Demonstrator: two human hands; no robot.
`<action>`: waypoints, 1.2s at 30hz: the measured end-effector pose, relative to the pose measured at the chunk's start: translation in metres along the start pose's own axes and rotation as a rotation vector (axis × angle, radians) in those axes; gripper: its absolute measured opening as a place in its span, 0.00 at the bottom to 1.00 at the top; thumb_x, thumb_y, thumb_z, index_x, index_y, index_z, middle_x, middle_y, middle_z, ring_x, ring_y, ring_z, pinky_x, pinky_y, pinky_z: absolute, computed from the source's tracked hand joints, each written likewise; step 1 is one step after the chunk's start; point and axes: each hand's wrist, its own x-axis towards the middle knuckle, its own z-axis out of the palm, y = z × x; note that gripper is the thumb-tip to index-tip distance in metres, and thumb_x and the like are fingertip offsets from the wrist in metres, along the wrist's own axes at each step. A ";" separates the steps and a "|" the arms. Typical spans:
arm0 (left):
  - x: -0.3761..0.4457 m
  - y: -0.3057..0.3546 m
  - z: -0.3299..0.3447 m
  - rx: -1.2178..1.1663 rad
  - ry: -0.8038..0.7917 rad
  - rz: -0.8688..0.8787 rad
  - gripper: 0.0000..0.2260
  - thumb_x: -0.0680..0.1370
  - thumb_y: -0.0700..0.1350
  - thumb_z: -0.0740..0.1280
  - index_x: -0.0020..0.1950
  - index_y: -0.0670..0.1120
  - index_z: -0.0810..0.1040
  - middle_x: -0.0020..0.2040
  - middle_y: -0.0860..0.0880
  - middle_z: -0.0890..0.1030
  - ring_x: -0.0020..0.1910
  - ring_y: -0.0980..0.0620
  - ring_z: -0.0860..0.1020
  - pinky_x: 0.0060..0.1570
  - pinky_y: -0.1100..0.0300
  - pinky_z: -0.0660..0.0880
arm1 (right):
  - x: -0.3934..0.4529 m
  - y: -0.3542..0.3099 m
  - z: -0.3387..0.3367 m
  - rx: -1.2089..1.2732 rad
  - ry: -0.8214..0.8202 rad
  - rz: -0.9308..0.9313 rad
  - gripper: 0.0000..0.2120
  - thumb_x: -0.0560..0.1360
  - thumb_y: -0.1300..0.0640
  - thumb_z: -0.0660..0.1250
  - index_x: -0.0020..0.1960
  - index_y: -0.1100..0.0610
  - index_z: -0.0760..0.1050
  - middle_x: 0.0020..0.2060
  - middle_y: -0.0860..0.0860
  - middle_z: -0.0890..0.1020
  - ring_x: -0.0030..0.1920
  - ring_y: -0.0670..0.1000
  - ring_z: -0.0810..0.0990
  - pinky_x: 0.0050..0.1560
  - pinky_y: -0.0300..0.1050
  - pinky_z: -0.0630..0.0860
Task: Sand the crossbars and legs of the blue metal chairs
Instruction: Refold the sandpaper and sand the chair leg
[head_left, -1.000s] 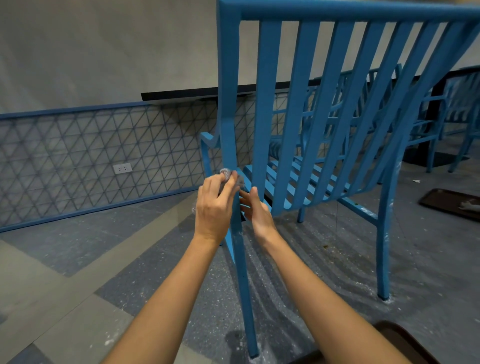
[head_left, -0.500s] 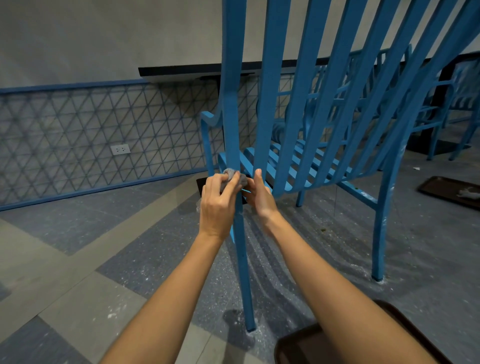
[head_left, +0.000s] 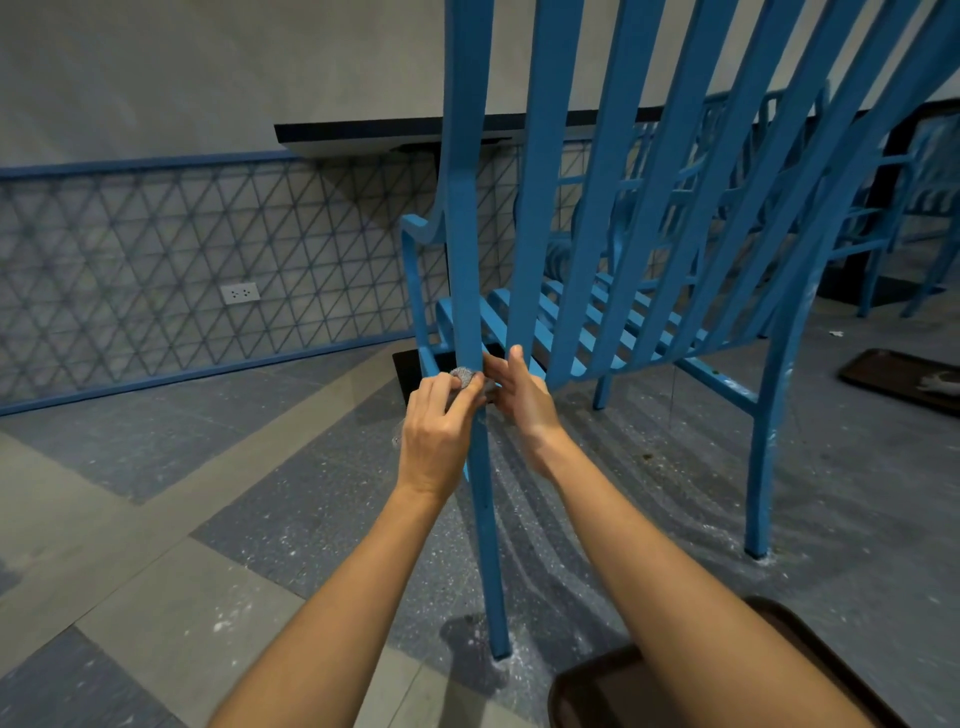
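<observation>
Underfoot, dusty grey floor (head_left: 260, 467) meets lattice-tiled wall (head_left: 156, 260).

A single wide-angle view from the person's head looks forward and down, close behind the back of a blue chair (head_left: 582, 218). Both forearms reach in from the bottom edge. The floor (head_left: 156, 519) spreads below, and a lattice-patterned wall (head_left: 156, 270) stands farther off at left.

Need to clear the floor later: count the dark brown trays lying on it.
3. One dark brown tray sits at the bottom edge under the right forearm, one lies far right holding something pale, one shows partly behind the blue metal chair's rear leg. Others may be hidden.
</observation>
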 end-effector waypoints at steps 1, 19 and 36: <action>0.004 -0.001 -0.002 -0.007 0.020 0.012 0.12 0.75 0.38 0.72 0.58 0.37 0.81 0.42 0.41 0.78 0.40 0.44 0.76 0.37 0.51 0.76 | 0.001 0.000 -0.001 0.004 0.002 -0.001 0.24 0.84 0.48 0.48 0.65 0.60 0.75 0.50 0.47 0.81 0.48 0.39 0.79 0.45 0.29 0.75; -0.041 -0.006 0.015 0.043 -0.103 -0.009 0.14 0.72 0.35 0.74 0.57 0.40 0.82 0.39 0.44 0.75 0.36 0.47 0.71 0.33 0.55 0.71 | -0.002 0.000 -0.005 -0.030 -0.038 0.067 0.28 0.83 0.45 0.46 0.67 0.63 0.72 0.64 0.57 0.77 0.62 0.50 0.76 0.47 0.30 0.74; -0.054 -0.008 0.020 0.012 -0.100 -0.032 0.14 0.72 0.38 0.75 0.58 0.42 0.82 0.40 0.44 0.76 0.36 0.46 0.74 0.35 0.52 0.73 | -0.020 0.034 -0.006 0.051 0.007 0.145 0.29 0.83 0.45 0.44 0.71 0.64 0.68 0.68 0.59 0.73 0.69 0.54 0.72 0.62 0.39 0.67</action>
